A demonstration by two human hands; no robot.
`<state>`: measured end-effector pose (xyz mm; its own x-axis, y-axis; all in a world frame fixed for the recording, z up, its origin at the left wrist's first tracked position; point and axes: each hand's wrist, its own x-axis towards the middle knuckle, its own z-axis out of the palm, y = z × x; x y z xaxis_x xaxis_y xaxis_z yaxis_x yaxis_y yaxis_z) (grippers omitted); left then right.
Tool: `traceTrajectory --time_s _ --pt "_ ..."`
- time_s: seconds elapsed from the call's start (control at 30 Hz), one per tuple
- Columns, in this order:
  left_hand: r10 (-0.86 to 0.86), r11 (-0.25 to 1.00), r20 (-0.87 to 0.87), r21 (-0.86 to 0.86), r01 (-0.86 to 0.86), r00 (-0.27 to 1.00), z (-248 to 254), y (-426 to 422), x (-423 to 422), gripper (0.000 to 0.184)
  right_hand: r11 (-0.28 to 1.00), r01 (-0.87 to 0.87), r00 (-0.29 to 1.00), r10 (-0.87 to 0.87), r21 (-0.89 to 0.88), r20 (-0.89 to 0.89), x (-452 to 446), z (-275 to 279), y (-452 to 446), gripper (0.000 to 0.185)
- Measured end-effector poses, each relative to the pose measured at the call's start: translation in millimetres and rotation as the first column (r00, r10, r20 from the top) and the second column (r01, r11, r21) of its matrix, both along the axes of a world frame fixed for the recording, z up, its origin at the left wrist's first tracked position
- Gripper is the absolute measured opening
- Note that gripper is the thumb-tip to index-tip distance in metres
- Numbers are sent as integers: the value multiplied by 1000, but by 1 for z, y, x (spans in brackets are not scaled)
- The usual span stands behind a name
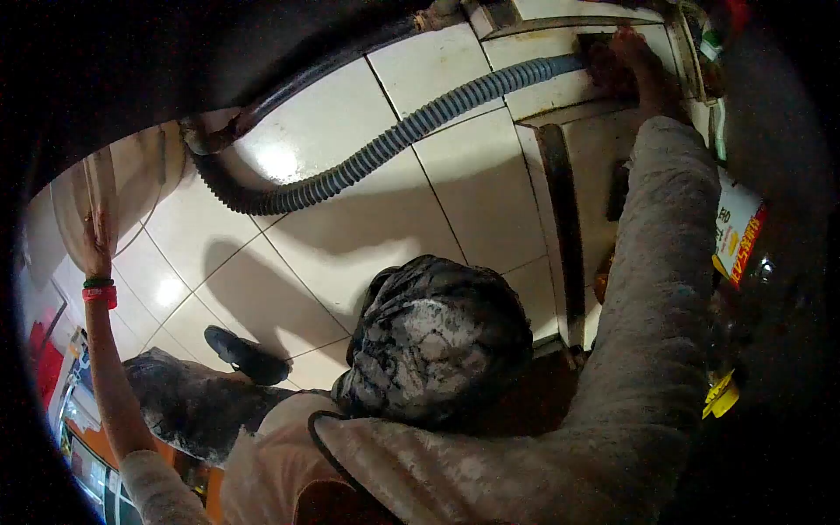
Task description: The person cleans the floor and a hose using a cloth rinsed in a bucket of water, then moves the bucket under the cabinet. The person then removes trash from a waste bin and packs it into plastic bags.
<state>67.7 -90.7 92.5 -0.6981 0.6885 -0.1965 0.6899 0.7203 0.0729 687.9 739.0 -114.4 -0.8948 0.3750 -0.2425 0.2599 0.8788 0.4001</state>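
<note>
My left hand (101, 236) is at the far left, with red and dark green bands at its wrist. Its fingers lie along the side of a pale, translucent round container (144, 175) and seem to hold its edge. At the top right my right hand (637, 54) reaches to a dark opening in the tiled front. Its fingers look closed round a reddish mass (611, 72) that I cannot make out. A grey corrugated hose (376, 153) runs across the floor and ends beside that hand. Its other end bends up near the container.
A black pipe (332, 66) runs above the hose. My patterned knee (437, 341) rises over the white floor tiles (455, 210), and my dark shoe (248, 354) is at left. A dark-edged ledge (564, 227) and a printed packet (737, 232) are on the right.
</note>
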Motion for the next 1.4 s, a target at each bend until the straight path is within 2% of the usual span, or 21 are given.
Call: traceTrajectory --time_s 0.13,0.3,0.5,0.63,0.67,0.7,0.77,0.8,0.87,0.97,1.07,1.13,1.17,1.2,1.27,1.3,1.33,1.37,1.4 --pt "-22 999 -22 -30 21 1000 -3 0 -3 43 971 157 987 -159 -183 7 14 25 -11 27" --pt "-92 992 -111 -97 81 990 -13 -5 -7 43 893 335 942 -316 -300 113 13 45 -27 27" --pt "-287 944 -255 -239 228 923 -25 -15 -22 43 787 468 882 -388 -402 268 -10 60 -73 28" --pt "-510 826 -277 -419 376 814 -42 -39 -31 44 668 542 838 -471 -509 276 -18 89 -70 28" --pt "-232 950 -198 -255 179 952 -22 -1 5 42 636 554 826 -499 -538 261 -19 96 -64 28" --pt "-228 949 -196 -263 172 954 -14 11 14 42 619 559 819 -515 -551 252 -27 102 -53 28" --pt "71 994 50 -82 -67 996 -6 20 21 41 647 545 830 -507 -533 233 -43 96 -50 28" --pt "68 994 50 -84 -64 996 -6 20 21 41 691 524 849 -474 -498 235 -54 84 -54 28" --pt "147 986 189 54 -160 971 -8 22 23 41 784 470 881 -393 -406 261 -79 47 -80 29" --pt "128 989 163 56 -139 978 -7 20 24 42 826 425 898 -334 -371 285 -115 24 -137 29" --pt "101 993 132 55 -109 986 -7 24 22 42 850 117 973 7 -514 233 -124 62 -200 31" --pt "95 993 107 58 -102 990 -9 27 23 43 830 153 976 -40 -536 216 -142 109 -254 29" --pt "91 994 95 59 -97 991 -9 29 24 44 806 290 954 -201 -516 221 -151 130 -273 26" --pt "89 994 72 59 -93 993 -6 33 27 44 809 289 955 -208 -511 211 -148 133 -270 26" --pt "89 995 -16 41 -89 996 -1 41 32 45 660 304 906 -423 -687 -6 -134 131 -264 26" --pt "70 997 -126 33 -66 990 6 48 41 46 575 278 845 -528 -769 -89 -123 127 -263 26" --pt "19 997 -288 74 3 957 18 61 57 47 486 232 762 -629 -843 -153 -111 121 -261 27" --pt "-12 968 -424 220 116 906 33 85 85 47 398 166 662 -723 -902 -197 -100 114 -258 29" --pt "-53 842 -513 438 314 856 49 114 123 54 445 86 679 -681 -892 -274 -84 106 -246 34"
